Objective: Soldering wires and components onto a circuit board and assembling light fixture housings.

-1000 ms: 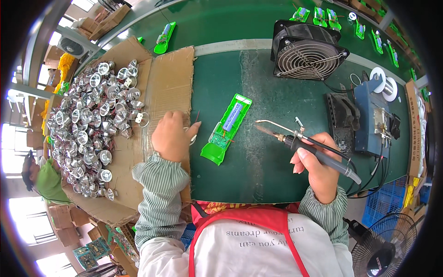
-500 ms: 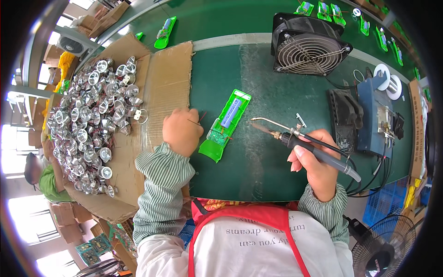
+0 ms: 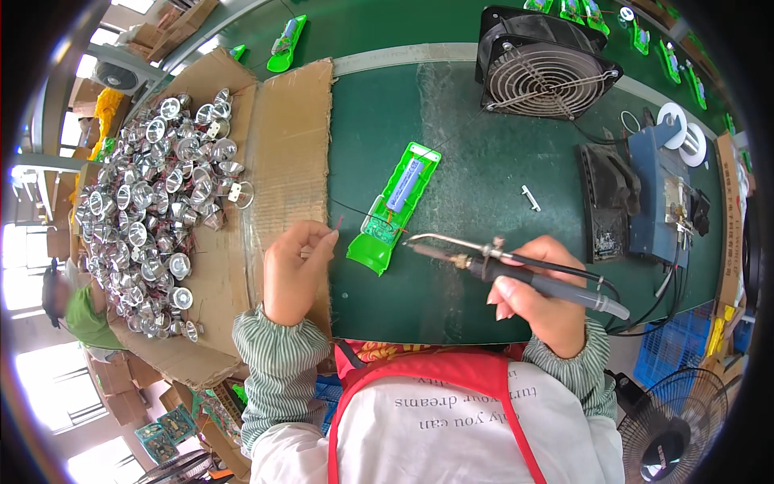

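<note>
Well left of the left fingers, noted a heap of silvery reflector cups (image 3: 138, 234) with thin leads, massed on cardboard (image 3: 290, 121), presumably to prevent rolling and allow easy picking. Just beside the right edge of the cardboard, found the left hand (image 3: 292, 274) with thumb and forefinger pressed together, apparently pinching a thin red wire (image 3: 339, 221) near its end, probably for fine control. Could not tell about anything inside the palm.

Right of the left fingertips, near but apart, saw the green casing (image 3: 371, 254) lying open side up and aslant on the bench (image 3: 375, 113), with blue battery (image 3: 405, 185) and circuit board (image 3: 377, 229) exposed; likely placed between both hands for access from either side.

Close to the casing's right side, saw the tip of the soldering iron (image 3: 484, 266); could not confirm contact. Found the right hand (image 3: 556, 315) with fingers curled around the handle, well back from the metal end, likely against heat.

Beyond the right fingers, noted a small white piece (image 3: 530, 198) and a black fan (image 3: 550, 79), possibly for fumes. Farther right, noted a black stand (image 3: 617, 181) and a blue unit (image 3: 647, 194) with spools (image 3: 671, 127), perhaps sited for cable slack.
</note>
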`<move>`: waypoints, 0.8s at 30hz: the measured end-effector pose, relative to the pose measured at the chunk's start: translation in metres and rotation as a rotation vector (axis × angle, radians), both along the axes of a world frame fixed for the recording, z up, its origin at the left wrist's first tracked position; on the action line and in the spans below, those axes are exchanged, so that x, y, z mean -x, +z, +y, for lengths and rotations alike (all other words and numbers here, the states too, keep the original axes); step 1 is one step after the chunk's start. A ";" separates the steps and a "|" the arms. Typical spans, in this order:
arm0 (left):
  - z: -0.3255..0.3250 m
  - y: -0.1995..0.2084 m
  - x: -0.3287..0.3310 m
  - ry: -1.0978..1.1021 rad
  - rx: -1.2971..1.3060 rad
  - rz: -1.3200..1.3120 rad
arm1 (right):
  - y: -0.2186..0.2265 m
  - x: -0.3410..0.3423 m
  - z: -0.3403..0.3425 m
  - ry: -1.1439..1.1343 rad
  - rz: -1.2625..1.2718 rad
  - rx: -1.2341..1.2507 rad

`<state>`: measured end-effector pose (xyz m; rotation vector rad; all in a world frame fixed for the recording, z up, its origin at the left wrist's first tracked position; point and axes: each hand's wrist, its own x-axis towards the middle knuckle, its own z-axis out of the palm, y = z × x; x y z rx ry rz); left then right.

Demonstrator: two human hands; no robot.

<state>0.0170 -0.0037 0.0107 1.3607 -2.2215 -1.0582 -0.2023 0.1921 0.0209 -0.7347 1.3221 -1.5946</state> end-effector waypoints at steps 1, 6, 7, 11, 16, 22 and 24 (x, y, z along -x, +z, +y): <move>0.003 -0.002 0.000 -0.002 -0.005 0.001 | -0.001 -0.003 -0.002 0.034 0.020 0.002; 0.015 -0.007 0.008 -0.114 0.138 0.028 | -0.007 -0.012 -0.017 0.087 0.022 -0.008; 0.016 -0.008 0.011 -0.115 0.132 0.031 | -0.008 -0.012 -0.019 0.099 0.043 -0.018; 0.020 -0.010 0.014 -0.146 0.141 0.037 | -0.012 -0.014 -0.028 0.064 0.015 -0.082; 0.021 -0.008 0.017 -0.150 0.112 0.049 | -0.014 -0.014 -0.032 0.056 0.014 -0.090; 0.021 -0.007 0.016 -0.143 0.137 0.036 | -0.014 -0.015 -0.037 0.043 -0.017 -0.097; 0.020 -0.009 0.015 -0.160 0.158 0.028 | -0.014 -0.015 -0.038 0.040 -0.034 -0.098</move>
